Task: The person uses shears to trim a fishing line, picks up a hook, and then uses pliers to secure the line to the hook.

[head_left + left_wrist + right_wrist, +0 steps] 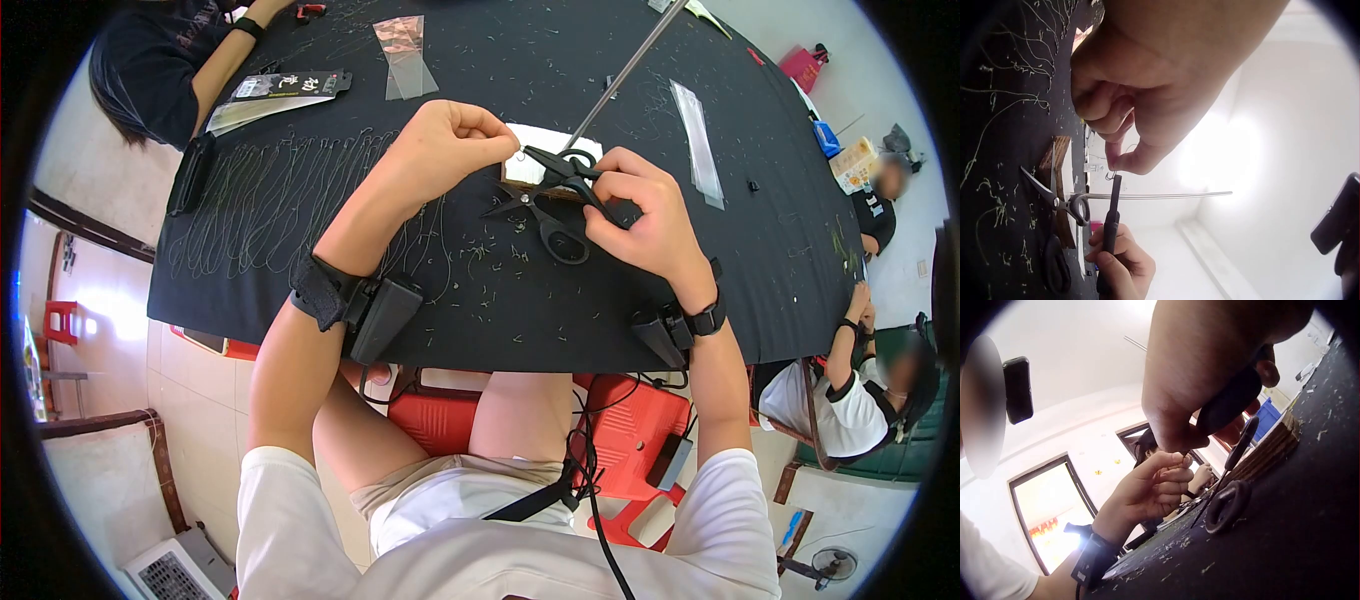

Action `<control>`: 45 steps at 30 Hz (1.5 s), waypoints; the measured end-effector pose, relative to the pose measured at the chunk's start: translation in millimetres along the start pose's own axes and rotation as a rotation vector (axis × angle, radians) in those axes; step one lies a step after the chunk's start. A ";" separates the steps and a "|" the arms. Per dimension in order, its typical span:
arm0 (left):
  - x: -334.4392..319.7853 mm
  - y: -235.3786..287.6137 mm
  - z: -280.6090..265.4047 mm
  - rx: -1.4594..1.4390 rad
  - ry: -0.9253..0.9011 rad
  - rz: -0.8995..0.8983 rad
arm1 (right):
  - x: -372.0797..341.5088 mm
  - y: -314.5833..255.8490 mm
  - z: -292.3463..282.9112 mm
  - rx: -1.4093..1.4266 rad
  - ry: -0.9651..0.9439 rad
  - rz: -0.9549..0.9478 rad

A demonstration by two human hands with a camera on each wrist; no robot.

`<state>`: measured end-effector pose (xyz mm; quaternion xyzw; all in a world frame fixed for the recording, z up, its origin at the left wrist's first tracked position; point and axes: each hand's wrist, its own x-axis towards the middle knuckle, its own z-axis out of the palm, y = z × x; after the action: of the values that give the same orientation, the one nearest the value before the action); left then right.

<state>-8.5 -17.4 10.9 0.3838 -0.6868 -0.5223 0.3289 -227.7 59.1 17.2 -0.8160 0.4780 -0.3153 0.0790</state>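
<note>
My left hand (450,145) pinches a small fish hook (1110,176) between thumb and forefinger. My right hand (645,210) grips black pliers (560,165) by the handles, their nose right at the left fingertips, close to the hook. Under both hands is a wooden block (1067,169) with a white top, a thin metal rod (630,68) slanting up from it. Scissors (565,243) with silver blades and black handles lean against the block's near side, blades to the left.
Rows of looped thin lines (270,205) lie on the black cloth at left, beside a black case (192,175) and a labelled packet (290,87). Clear plastic sleeves (697,145) are at right and far left. Clippings scatter the near cloth. Other people sit around the table.
</note>
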 end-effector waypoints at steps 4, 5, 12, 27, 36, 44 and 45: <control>1.0 -1.6 -1.0 0.027 -0.001 0.001 | 0.5 0.5 0.6 0.013 -0.022 0.014; 0.9 -1.1 -0.8 0.027 -0.001 0.000 | 0.6 0.6 0.6 0.031 -0.026 0.010; 3.3 -5.7 -1.1 0.038 -0.003 0.009 | 0.8 -1.8 -1.2 0.065 -0.044 0.003; -0.8 3.2 -0.1 0.012 -0.009 -0.011 | 0.6 -3.0 -2.6 0.080 -0.040 -0.005; 1.8 -3.0 1.2 0.007 0.013 -0.005 | 0.9 -3.4 -2.7 0.057 -0.038 0.014; -0.1 0.3 2.9 -0.013 0.019 0.002 | 0.4 -3.2 -1.5 0.070 -0.037 0.031; -1.5 2.9 2.2 -0.013 0.020 -0.018 | 0.6 -2.9 -1.5 0.068 -0.034 0.023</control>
<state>-10.1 -14.7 13.1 0.3929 -0.6767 -0.5258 0.3334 -226.2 60.4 19.9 -0.8126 0.4749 -0.3167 0.1181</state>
